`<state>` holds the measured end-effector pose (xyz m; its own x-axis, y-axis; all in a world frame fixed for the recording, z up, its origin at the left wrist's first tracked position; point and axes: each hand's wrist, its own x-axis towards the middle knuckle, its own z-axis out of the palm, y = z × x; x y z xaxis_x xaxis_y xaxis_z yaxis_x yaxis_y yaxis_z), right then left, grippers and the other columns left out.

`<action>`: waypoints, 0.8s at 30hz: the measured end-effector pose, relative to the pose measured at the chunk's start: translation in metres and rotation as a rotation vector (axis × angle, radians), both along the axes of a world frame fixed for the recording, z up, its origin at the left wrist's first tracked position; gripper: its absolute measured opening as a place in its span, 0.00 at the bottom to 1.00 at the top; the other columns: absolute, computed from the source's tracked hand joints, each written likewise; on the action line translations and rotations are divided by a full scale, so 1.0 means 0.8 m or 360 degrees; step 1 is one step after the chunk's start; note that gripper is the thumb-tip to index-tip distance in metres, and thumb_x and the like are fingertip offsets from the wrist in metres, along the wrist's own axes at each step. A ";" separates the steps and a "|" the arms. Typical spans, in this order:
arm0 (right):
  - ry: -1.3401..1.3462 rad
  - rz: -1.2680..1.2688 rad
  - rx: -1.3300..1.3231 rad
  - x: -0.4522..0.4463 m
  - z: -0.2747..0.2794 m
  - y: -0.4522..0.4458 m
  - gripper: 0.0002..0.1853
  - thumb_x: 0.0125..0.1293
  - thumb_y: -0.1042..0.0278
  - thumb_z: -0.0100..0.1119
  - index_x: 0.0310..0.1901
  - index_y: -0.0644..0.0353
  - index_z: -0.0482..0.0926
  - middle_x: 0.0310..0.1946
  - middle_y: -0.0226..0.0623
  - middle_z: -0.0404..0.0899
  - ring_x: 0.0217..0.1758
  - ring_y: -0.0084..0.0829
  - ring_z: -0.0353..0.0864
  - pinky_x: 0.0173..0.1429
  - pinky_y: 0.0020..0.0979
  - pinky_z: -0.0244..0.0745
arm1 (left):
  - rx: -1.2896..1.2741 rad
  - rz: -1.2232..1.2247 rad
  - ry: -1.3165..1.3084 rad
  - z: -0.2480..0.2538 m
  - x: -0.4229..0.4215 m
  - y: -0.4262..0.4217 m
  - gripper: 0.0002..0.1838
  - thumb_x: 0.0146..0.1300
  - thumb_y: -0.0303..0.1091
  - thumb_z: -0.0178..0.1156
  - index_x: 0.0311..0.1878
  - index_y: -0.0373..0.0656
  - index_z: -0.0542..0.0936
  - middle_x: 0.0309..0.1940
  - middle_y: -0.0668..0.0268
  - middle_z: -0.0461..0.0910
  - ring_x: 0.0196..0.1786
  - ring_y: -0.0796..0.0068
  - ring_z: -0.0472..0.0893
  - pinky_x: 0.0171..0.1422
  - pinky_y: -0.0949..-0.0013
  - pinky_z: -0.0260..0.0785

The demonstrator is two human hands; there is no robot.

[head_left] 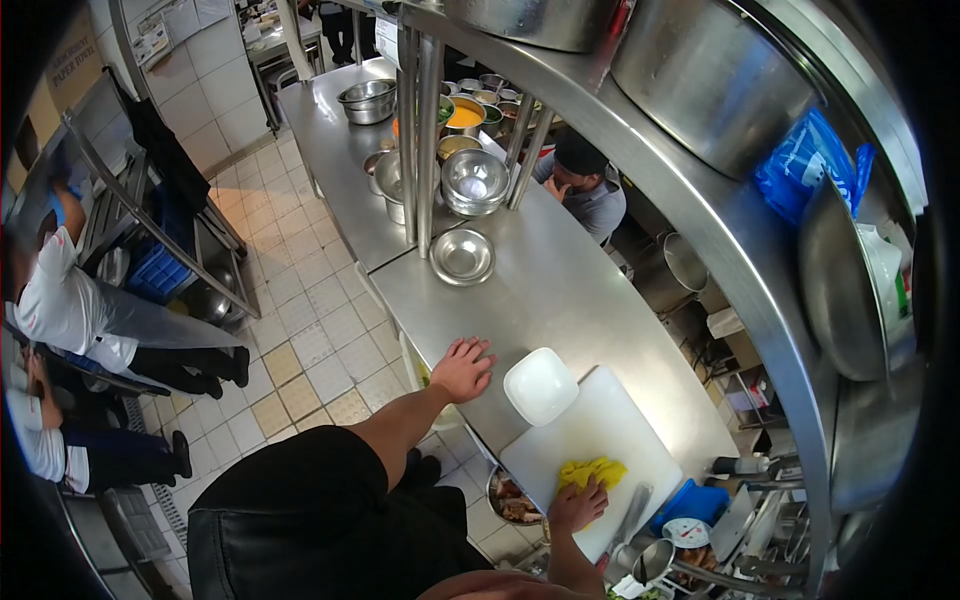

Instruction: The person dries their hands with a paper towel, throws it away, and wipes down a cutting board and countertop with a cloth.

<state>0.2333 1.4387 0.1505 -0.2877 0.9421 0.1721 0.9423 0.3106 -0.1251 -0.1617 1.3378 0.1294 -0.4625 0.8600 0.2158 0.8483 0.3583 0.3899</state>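
Note:
My left hand (464,370) lies flat on the edge of the steel counter (540,270), fingers spread, with nothing in it. A white square bowl (541,387) stands to its right, partly over the corner of a white cutting board (625,425). On the board my right hand (577,504) presses on a crumpled yellow cloth (592,472), its fingers bent over the near edge of the cloth. A knife (632,520) rests on the board just right of my right hand.
Steel bowls (462,257) and food containers (466,113) stand farther up the counter. Overhead, a steel shelf (690,200) carries large pots (710,80). One person (590,185) is beyond the counter; others (90,300) are at the left. A blue container (690,505) stands beyond the board.

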 end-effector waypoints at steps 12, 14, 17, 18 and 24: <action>-0.0006 -0.0021 -0.0037 -0.002 0.003 -0.001 0.28 0.70 0.55 0.56 0.70 0.52 0.73 0.72 0.51 0.69 0.74 0.55 0.64 0.75 0.57 0.58 | 0.0017 0.0001 0.0004 0.000 -0.001 -0.001 0.22 0.72 0.46 0.59 0.66 0.54 0.81 0.75 0.60 0.71 0.81 0.54 0.64 0.86 0.44 0.52; -0.0006 -0.0026 -0.0034 -0.002 0.002 -0.002 0.28 0.70 0.55 0.56 0.70 0.52 0.74 0.72 0.50 0.70 0.74 0.54 0.64 0.75 0.57 0.58 | -0.0003 -0.0003 0.0002 -0.002 0.000 -0.002 0.22 0.72 0.46 0.59 0.67 0.54 0.81 0.75 0.60 0.71 0.81 0.54 0.64 0.86 0.44 0.52; 0.0028 -0.0010 0.0009 0.001 -0.004 0.000 0.28 0.70 0.55 0.56 0.70 0.51 0.74 0.72 0.50 0.70 0.74 0.53 0.64 0.75 0.57 0.59 | 0.0021 -0.0003 0.0000 0.000 0.000 -0.001 0.23 0.72 0.46 0.59 0.67 0.54 0.80 0.75 0.60 0.70 0.81 0.54 0.64 0.86 0.44 0.52; 0.0043 -0.0013 0.0009 0.000 -0.004 0.000 0.28 0.70 0.55 0.56 0.70 0.51 0.74 0.72 0.49 0.70 0.74 0.53 0.65 0.75 0.57 0.59 | 0.0022 -0.0005 -0.0010 0.001 -0.001 0.001 0.22 0.72 0.46 0.58 0.67 0.54 0.81 0.76 0.60 0.70 0.81 0.54 0.64 0.86 0.44 0.51; 0.0048 0.0027 0.0052 0.002 -0.009 0.003 0.28 0.69 0.55 0.56 0.70 0.51 0.74 0.72 0.49 0.70 0.73 0.54 0.66 0.74 0.57 0.59 | -0.0005 0.0001 -0.0011 0.001 -0.001 0.000 0.22 0.72 0.46 0.59 0.67 0.55 0.81 0.76 0.61 0.70 0.81 0.55 0.64 0.86 0.44 0.52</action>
